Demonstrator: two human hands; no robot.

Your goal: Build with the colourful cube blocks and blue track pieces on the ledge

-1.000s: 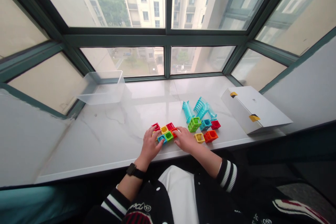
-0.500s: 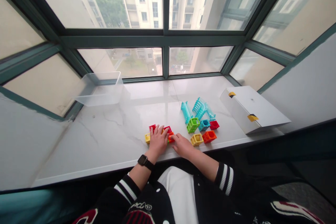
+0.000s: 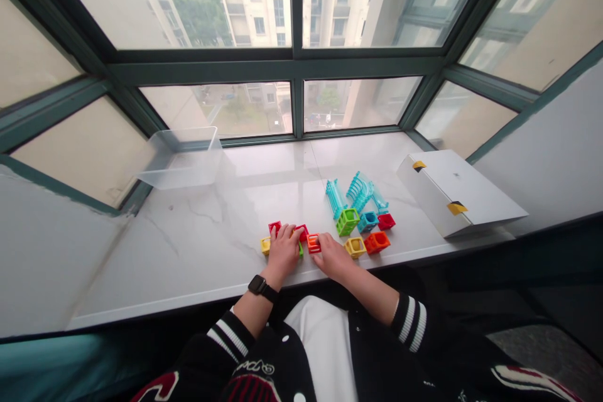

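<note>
My left hand (image 3: 283,249) lies over a low cluster of joined toy blocks, its fingers bent down around them and hiding much of the middle. Showing past the fingers are a red block (image 3: 274,226), a yellow block (image 3: 265,245), another red block (image 3: 303,232) and a bit of a green block (image 3: 301,251). An orange-red openwork block (image 3: 313,243) is pinched in my right hand (image 3: 330,257), just right of the cluster with a small gap between. Close to the right hand's knuckles sits a yellow block (image 3: 355,247).
Right of the hands stand an orange block (image 3: 377,242), a green block (image 3: 347,222), a blue block (image 3: 368,222) and a red block (image 3: 386,221). Translucent blue track pieces (image 3: 360,191) lie behind them. A clear bin (image 3: 186,179) and a white box (image 3: 464,191) flank the marble sill (image 3: 188,264).
My right hand has shifted slightly right with the orange-red block, which now stands apart from the cluster. The left hand has stayed over its blocks.
</note>
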